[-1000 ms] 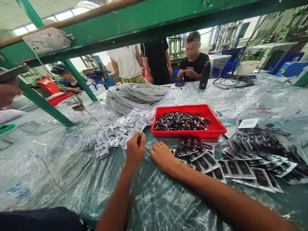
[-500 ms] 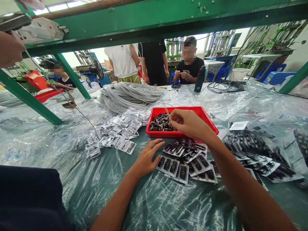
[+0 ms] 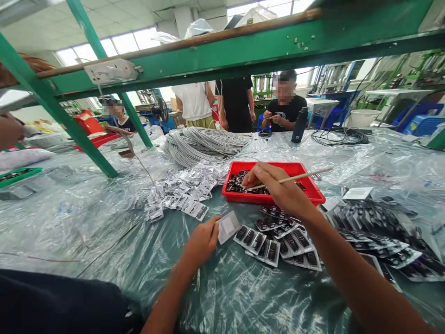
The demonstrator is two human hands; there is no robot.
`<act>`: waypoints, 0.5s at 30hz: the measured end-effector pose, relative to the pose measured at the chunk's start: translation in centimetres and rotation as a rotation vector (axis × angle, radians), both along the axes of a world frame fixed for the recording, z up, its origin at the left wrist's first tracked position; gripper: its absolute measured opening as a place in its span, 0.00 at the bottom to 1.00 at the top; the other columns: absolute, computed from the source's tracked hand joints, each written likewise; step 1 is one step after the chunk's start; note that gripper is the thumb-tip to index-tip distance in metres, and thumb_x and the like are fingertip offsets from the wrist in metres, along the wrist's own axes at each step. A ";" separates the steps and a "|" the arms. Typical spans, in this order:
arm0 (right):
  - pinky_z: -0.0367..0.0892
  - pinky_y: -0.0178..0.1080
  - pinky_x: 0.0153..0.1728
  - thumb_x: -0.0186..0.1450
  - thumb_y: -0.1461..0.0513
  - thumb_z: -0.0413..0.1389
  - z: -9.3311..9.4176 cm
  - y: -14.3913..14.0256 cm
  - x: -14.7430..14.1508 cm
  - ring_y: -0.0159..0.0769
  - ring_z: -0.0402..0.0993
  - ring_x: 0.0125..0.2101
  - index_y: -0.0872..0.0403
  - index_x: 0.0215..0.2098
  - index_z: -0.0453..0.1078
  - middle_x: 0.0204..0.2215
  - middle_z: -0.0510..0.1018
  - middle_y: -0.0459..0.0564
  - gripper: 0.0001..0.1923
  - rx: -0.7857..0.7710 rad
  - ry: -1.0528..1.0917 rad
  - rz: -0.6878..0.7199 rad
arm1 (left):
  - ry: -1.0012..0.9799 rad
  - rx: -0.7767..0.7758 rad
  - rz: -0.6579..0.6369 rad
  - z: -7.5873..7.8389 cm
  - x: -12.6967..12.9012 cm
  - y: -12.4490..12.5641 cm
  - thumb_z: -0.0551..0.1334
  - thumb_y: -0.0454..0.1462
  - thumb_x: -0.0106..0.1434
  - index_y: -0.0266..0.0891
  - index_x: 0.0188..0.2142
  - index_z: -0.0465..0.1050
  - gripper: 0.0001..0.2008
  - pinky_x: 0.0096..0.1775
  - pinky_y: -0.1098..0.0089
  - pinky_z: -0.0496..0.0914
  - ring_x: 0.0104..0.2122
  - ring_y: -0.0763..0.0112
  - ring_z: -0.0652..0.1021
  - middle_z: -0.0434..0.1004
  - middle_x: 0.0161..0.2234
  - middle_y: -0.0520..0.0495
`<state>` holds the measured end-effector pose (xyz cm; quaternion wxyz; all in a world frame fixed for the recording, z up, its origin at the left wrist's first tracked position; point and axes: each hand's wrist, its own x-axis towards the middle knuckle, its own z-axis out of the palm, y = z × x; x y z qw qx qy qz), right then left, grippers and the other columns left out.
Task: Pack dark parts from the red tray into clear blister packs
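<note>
My left hand pinches a small clear plastic pouch just above the table, left of a spread of filled pouches. My right hand holds a thin wooden stick over the near rim of a red tray. The stick's tip points down into the small black parts lying in the tray.
A heap of empty pouches lies left of the tray, a coil of grey cable behind it. More filled pouches are piled at the right. Plastic sheeting covers the table. A green frame beam runs overhead. Several people are at the far side.
My left hand went from lying flat on the table to holding a pouch. My right hand stays at the red tray; the stick in it now shows clearly.
</note>
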<state>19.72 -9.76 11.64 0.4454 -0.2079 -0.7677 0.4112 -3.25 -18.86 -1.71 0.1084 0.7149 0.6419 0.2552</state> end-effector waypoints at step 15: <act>0.37 0.32 0.14 0.60 0.39 0.54 -9.9 -5.0 -12.3 0.21 0.38 0.11 0.52 0.16 0.57 0.10 0.45 0.33 0.30 -0.797 0.362 0.370 | -0.025 0.056 0.238 -3.2 -1.2 -5.3 0.69 0.44 0.55 0.39 0.47 0.73 0.22 0.49 0.56 0.70 0.45 0.56 0.76 0.75 0.43 0.43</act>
